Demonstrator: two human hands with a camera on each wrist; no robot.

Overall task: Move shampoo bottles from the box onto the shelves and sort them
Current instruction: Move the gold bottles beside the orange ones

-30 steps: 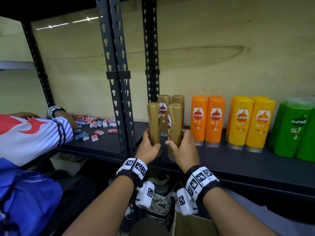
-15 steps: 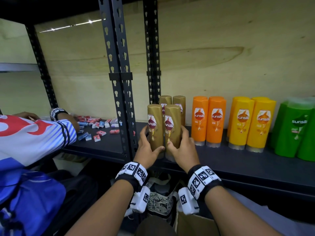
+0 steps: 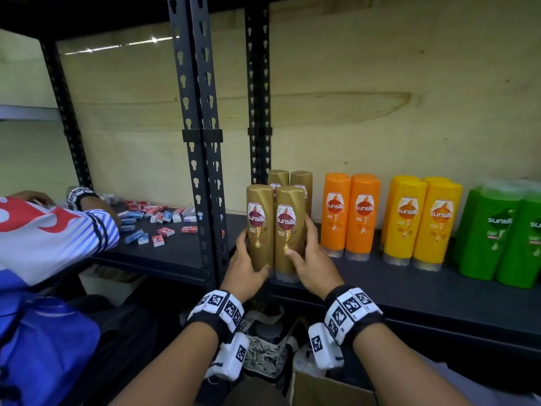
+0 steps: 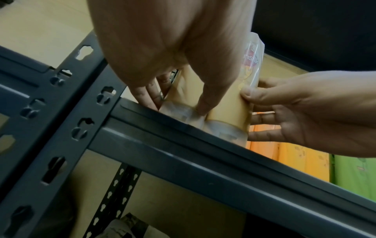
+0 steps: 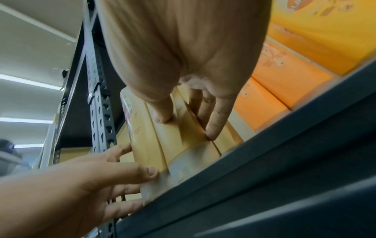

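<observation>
Here, two gold shampoo bottles [image 3: 275, 230] stand upright, labels forward, at the shelf [image 3: 380, 291] front edge, before two matching ones. My left hand [image 3: 246, 268] and right hand [image 3: 311, 265] each wrap one bottle, thumbs in front, pressing them together to square the gold group beside the orange bottles [image 3: 349, 215].

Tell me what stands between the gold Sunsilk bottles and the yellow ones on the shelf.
In the head view, orange Sunsilk bottles, two in front with more behind, stand between the gold Sunsilk bottles and the yellow Sunsilk bottles.
</observation>
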